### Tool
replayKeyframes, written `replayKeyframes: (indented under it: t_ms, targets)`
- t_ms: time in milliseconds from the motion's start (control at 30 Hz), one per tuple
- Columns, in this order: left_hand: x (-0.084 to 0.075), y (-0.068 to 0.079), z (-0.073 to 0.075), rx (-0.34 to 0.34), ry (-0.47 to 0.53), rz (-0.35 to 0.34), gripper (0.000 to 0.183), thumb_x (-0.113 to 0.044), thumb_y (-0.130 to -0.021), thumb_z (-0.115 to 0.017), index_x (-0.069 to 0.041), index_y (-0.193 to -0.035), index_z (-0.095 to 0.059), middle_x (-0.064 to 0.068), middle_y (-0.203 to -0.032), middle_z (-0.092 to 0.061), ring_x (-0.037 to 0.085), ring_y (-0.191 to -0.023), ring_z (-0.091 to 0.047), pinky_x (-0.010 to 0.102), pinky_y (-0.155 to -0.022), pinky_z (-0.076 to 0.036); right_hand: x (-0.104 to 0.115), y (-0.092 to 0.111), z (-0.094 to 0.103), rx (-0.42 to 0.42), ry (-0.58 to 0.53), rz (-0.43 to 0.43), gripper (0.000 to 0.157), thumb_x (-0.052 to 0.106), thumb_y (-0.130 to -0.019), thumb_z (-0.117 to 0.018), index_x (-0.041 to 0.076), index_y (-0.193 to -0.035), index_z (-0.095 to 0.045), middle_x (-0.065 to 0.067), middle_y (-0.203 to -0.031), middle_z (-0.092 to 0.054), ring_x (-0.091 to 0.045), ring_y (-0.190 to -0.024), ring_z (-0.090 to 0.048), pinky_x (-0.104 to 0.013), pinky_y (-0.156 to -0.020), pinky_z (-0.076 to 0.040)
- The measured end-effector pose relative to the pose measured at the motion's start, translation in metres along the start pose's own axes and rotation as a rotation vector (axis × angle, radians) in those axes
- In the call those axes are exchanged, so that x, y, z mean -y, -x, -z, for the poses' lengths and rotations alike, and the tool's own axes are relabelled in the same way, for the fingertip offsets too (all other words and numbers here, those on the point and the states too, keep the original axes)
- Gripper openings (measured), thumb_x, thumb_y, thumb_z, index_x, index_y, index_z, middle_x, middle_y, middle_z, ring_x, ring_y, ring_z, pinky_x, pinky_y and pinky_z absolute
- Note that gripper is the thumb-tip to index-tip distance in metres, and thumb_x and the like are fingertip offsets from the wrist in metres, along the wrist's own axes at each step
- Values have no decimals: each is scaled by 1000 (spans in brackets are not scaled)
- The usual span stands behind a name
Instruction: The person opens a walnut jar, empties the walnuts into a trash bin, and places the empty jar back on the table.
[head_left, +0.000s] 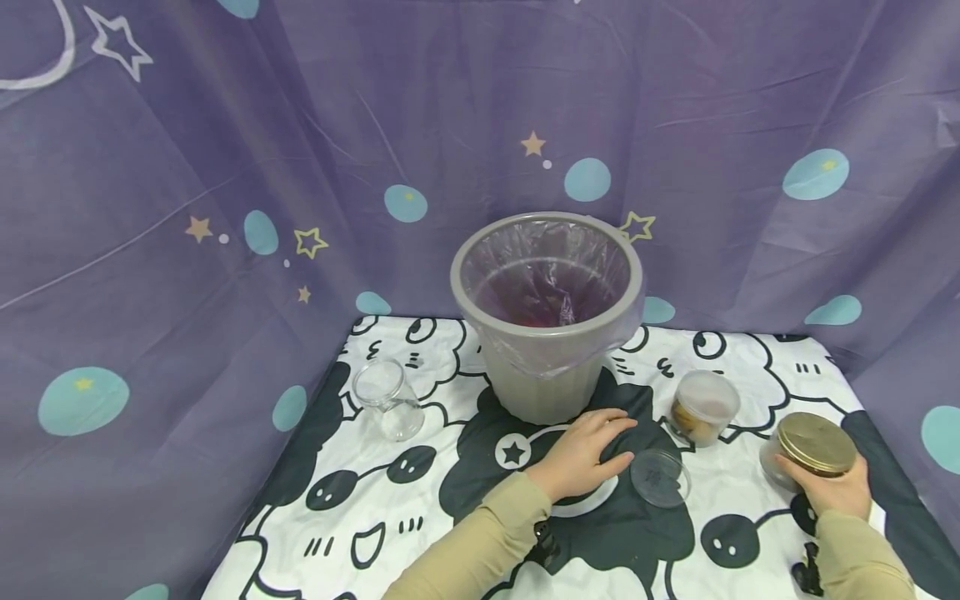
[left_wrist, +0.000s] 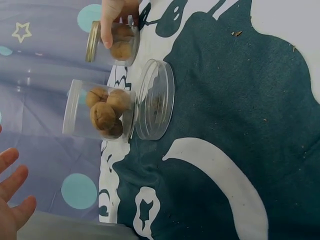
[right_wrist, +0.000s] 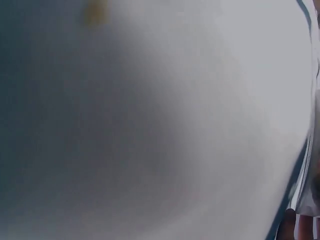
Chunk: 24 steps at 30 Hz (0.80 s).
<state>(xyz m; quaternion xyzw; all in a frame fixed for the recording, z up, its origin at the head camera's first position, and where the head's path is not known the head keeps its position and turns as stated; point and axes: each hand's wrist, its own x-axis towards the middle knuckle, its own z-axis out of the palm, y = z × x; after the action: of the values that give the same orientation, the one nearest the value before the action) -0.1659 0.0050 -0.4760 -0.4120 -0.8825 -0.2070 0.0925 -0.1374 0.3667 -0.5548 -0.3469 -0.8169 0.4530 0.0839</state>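
Observation:
On the right, my right hand (head_left: 840, 483) grips a clear jar with a gold lid (head_left: 816, 443), thumb along its near side. The left wrist view shows walnuts (left_wrist: 122, 50) inside this jar. A second clear jar (head_left: 703, 408), with a frosted top, stands to its left, several walnuts (left_wrist: 103, 116) at its bottom. Nearer to me, a clear round lid (head_left: 660, 477) lies on the cloth. My left hand (head_left: 588, 457) is between this lid and the bin, palm down, fingers spread and holding nothing. Only fingertips (right_wrist: 304, 227) and a jar edge show in the right wrist view.
A grey waste bin (head_left: 547, 392) lined with a clear bag stands at the back middle. To its left is a clear glass jar (head_left: 388, 402). Black-and-white patterned cloth (head_left: 360, 525) covers the table, and a purple curtain (head_left: 465, 100) hangs behind. Small crumbs (left_wrist: 236, 33) lie on the cloth.

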Motion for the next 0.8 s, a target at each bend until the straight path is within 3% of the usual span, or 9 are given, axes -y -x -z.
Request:
replayKeyframes:
  t_ms: [367, 533, 800]
  targets:
    - [-3, -8, -2, 68, -5, 10, 54, -39, -98, -48, -21, -147, -34, 7, -151, -34, 25, -141, -29, 44, -115, -27, 11, 11, 15, 28, 70, 120, 106, 21, -70, -79, 2, -150, -13, -29, -149, -25, -47, -137, -26, -53, -113, -23]
    - [-3, -11, -2, 54, -21, -5, 58, -41, -96, -50, -22, -148, -32, 9, -152, -31, 27, -141, -28, 46, -114, -28, 17, 20, 23, 42, 51, 206, 106, 19, -69, -81, 4, -150, -15, -29, -148, -28, -47, -134, -28, -54, -114, -22]
    - [-4, -16, -3, -10, -42, -26, 64, -44, -92, -56, -23, -148, -32, 11, -152, -28, 30, -141, -27, 47, -114, -27, 35, 38, 29, 90, 63, 411, 108, 14, -67, -83, 1, -150, -15, -36, -143, -28, -55, -131, -26, -67, -107, -19]
